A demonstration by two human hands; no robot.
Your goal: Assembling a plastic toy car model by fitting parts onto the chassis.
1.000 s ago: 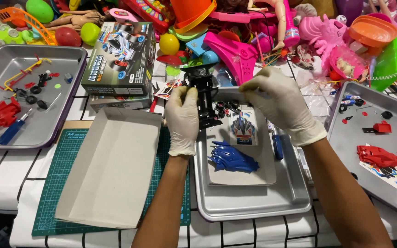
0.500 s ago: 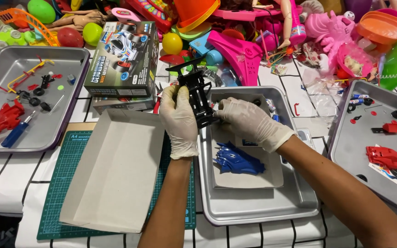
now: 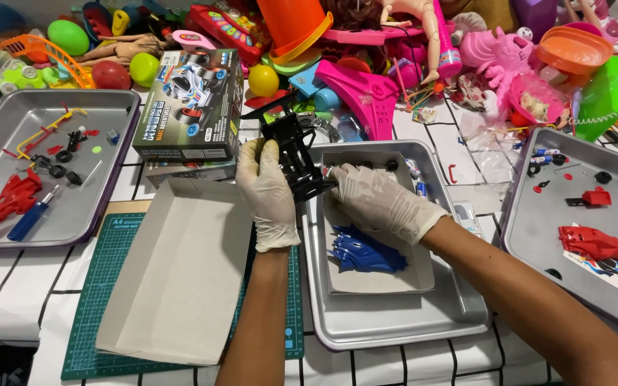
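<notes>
Desk (image 3: 8, 314) is overflowing w/ toys. Left hand (image 3: 266, 193) is gripping black chassis (image 3: 296, 154) above tray (image 3: 395, 325); right hand (image 3: 380, 200) is pinching its lower edge. Best approach, imo: keeping chassis steady over tray, so loose bits are landing inside.

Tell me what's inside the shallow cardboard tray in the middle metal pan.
A blue plastic toy car body lies in the shallow cardboard tray. The gloved right hand covers the tray's upper part, hiding anything there.

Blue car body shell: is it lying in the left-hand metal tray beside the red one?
No, the blue car body shell lies in the shallow cardboard box inside the middle metal tray.
</notes>
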